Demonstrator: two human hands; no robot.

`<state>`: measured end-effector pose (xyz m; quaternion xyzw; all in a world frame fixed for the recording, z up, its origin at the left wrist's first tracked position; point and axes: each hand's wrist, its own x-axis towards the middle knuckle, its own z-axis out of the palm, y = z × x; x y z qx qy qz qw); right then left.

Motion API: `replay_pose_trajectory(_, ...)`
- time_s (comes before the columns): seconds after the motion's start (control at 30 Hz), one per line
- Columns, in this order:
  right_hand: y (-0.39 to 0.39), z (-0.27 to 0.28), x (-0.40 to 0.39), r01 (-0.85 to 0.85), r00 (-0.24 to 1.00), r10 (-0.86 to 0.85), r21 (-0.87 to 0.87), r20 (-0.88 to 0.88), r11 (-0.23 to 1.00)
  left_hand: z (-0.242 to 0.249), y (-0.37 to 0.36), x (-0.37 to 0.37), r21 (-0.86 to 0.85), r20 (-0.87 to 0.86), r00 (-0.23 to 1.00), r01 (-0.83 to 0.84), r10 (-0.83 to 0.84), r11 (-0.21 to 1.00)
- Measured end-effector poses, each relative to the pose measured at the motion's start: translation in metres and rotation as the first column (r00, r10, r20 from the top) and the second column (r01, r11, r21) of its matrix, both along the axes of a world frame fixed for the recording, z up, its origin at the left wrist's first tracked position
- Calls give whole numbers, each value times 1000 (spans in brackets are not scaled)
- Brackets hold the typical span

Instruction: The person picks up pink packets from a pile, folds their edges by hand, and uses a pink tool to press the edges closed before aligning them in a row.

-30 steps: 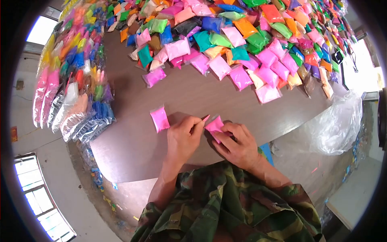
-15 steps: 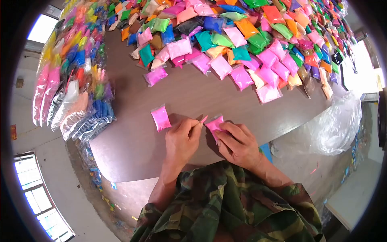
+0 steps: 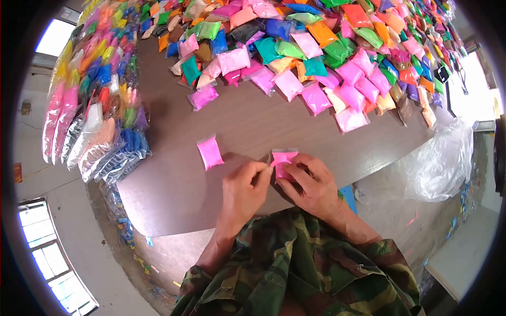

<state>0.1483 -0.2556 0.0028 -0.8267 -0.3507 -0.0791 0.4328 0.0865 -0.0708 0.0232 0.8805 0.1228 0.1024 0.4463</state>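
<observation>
Clamping pink pkt betw. thumb & fingers, R hand was nr front edge of table. L hand had tips at pkt's L side; couldn't tell if pinching it. 2nd pkt, also pink, lay just past L hand. Clear bags ran along L; multicol. heap of pkts filled far side.

— How much of the held pink packet is hidden?
— Its lower right, under the right hand.
— Does the left hand grip 1 of its edges?
— Too small to tell.
— And the packet pile?
— Cut off by the top edge.
</observation>
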Motion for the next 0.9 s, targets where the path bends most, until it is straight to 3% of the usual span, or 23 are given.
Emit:
replay_pose_trajectory(0.03,1,1,0,6,1000,-6,22,-15,1000,3,-3,-3,-50,-17,1000,8,-8,999)
replay_pose_trajectory(0.23,-1,-3,4,-23,998,22,2,51,1000,-16,5,0,192,24,1000,0,-5,981)
replay_pose_trajectory(0.43,1,-6,1,4,1000,-5,20,20,1000,4,-7,-11,-103,-37,999,-7,3,995)
replay_pose_trajectory(0.63,2,-7,1,11,1000,-12,30,28,1000,-12,8,-16,50,-14,998,-62,63,997)
replay_pose_trajectory(0.73,3,-7,2,22,1000,-22,31,14,999,14,-3,-21,-49,-44,997,-66,64,997)
replay_pose_trajectory(0.9,6,-8,3,27,999,-28,45,32,999,-12,-9,-31,125,48,999,-22,16,992)
